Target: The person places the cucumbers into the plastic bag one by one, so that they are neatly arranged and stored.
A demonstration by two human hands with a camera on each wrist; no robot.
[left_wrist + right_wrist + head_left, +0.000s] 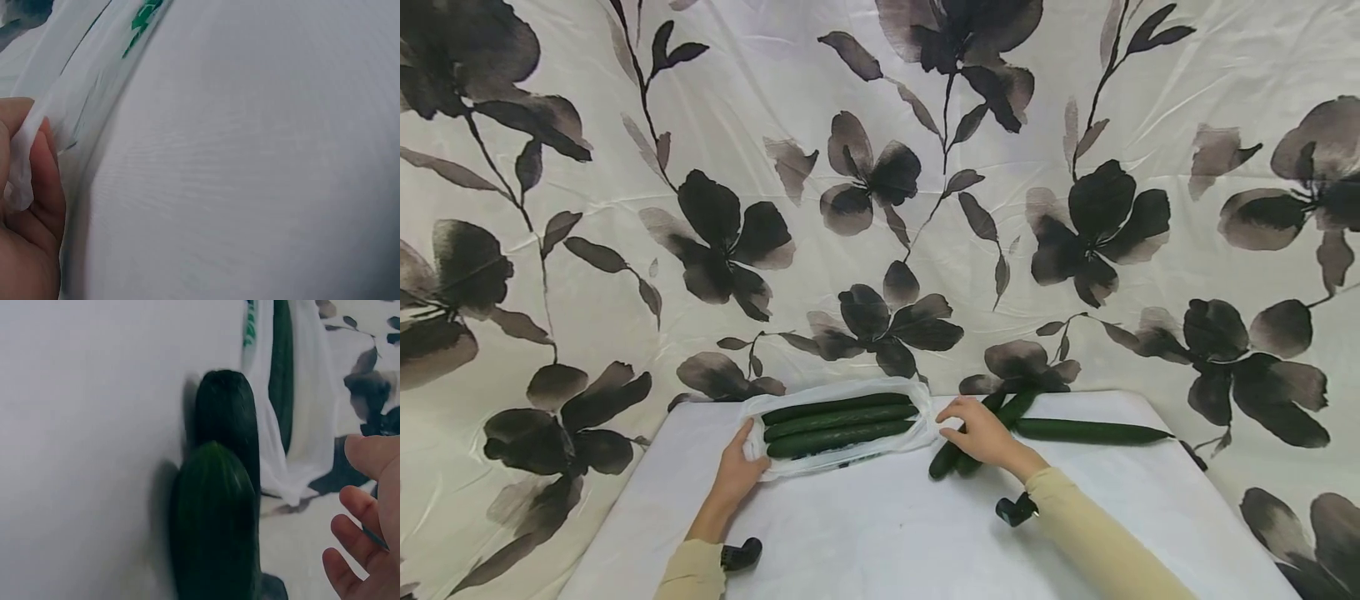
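A white plastic bag (880, 387) lies on its side with its mouth spread wide, and three dark green cucumbers (842, 423) rest inside it. My left hand (739, 468) pinches the bag's left edge; the left wrist view shows the film (94, 81) between thumb and fingers. Just off the bag's right end hovers my right hand (983, 433), fingers apart and loosely bent, holding nothing. Beneath it two loose cucumbers (946, 458) lie side by side at a slant, partly hidden by the hand. In the right wrist view their rounded ends (215, 506) are close to the bag.
Another cucumber (1086, 431) lies crosswise on the right side of the white-covered table (880, 542). Behind the table's back edge rises a pale cloth (985, 275) printed with dark flowers. A small black wrist camera (1017, 508) sits on each wrist.
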